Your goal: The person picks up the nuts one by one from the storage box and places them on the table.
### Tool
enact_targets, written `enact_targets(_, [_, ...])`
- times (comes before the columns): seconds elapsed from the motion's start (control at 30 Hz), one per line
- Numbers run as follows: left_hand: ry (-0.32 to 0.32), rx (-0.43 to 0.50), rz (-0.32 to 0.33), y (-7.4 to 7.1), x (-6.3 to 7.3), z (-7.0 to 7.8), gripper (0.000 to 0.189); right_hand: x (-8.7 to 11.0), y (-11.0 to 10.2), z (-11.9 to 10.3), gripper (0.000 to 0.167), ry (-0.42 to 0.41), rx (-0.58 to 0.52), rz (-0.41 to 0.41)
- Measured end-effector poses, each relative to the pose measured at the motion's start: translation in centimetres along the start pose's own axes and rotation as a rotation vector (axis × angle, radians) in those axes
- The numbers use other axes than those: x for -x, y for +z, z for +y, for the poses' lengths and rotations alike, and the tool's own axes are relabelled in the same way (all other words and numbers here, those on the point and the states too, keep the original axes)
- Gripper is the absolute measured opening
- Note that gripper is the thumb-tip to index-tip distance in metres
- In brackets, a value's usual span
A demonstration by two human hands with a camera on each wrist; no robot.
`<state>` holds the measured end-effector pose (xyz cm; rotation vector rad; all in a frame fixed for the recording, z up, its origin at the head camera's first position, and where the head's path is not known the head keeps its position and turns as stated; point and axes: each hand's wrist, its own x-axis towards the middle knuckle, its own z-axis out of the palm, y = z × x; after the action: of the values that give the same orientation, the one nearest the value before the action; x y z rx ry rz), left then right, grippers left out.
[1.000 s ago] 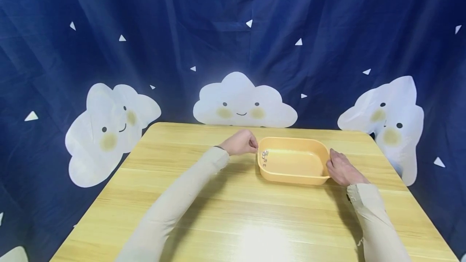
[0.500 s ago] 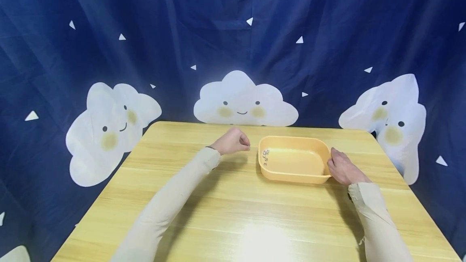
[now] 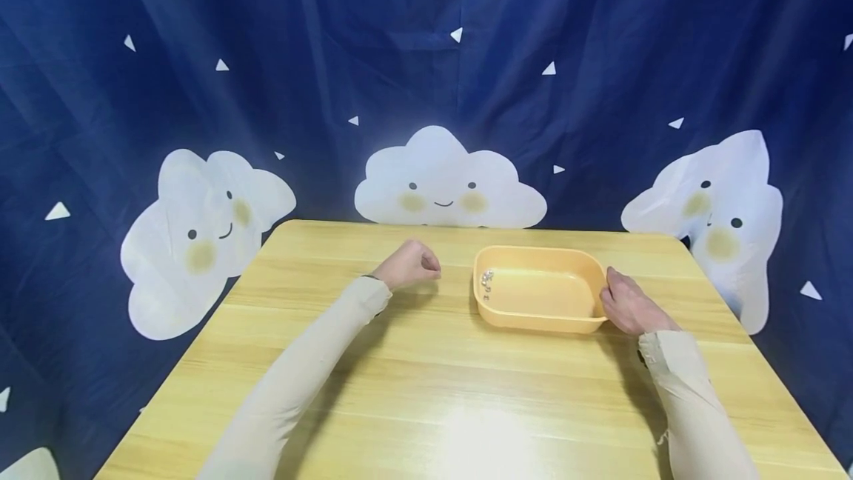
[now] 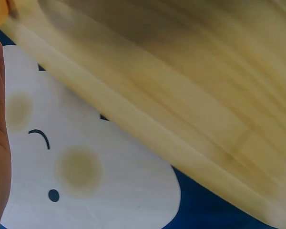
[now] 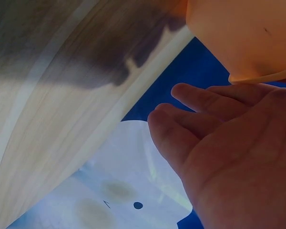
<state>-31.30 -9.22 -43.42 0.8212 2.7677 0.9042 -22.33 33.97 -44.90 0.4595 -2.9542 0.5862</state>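
A shallow yellow-orange plastic tray [image 3: 543, 323] rests on the wooden table, right of the middle in the head view. Several small clear, shiny pieces [image 3: 487, 284] lie inside it against its left end. My right hand [image 3: 629, 304] grips the tray's right end at the rim; the right wrist view has the palm and bent fingers beside the orange wall [image 5: 248, 33]. To the left of the tray my left hand [image 3: 408, 265] hangs over the table, thumb and forefinger tips brought together in a loop. I cannot tell whether something tiny is between them.
The light wooden table [image 3: 400, 406] ends at a far edge just behind the tray and hands. Beyond it hangs a dark blue curtain [image 3: 320, 35] with white clouds and small triangles. A bright glare [image 3: 476, 435] lies on the front of the table.
My left hand has moved left, from right beside the tray's left end to well clear of it. My right hand stays at the tray's right end, and the clear pieces look unmoved.
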Motion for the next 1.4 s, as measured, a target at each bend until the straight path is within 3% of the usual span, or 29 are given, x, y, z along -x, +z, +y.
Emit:
enact_targets(0.2, [-0.031,-0.010,0.017,0.2,0.5,-1.0,0.005,0.1,-0.1,0.1,0.039,0.006,-0.001,-0.007])
enact_targets(0.47, [-0.059,-0.056,-0.026,1.0,0.9,-1.7,0.004,-0.1,0.1,0.1,0.031,-0.028,0.007,0.026])
enact_targets(0.63, [-0.066,-0.075,-0.052,1.4,1.0,-1.9,0.005,-0.2,0.1,0.0,0.017,-0.049,0.011,0.054])
enact_targets(0.93, [-0.063,-0.046,-0.056,1.8,1.6,-3.2,0.004,-0.3,0.0,-0.2,0.020,-0.015,-0.003,0.013])
enact_targets(1.17, [-0.044,-0.064,-0.051,1.6,1.7,-3.5,0.006,-0.2,0.0,0.0,0.042,0.005,-0.010,-0.007])
enact_targets(1.4, [-0.057,-0.076,-0.066,1.6,1.8,-3.4,0.004,-0.1,-0.1,-0.1,0.050,0.044,-0.016,-0.052])
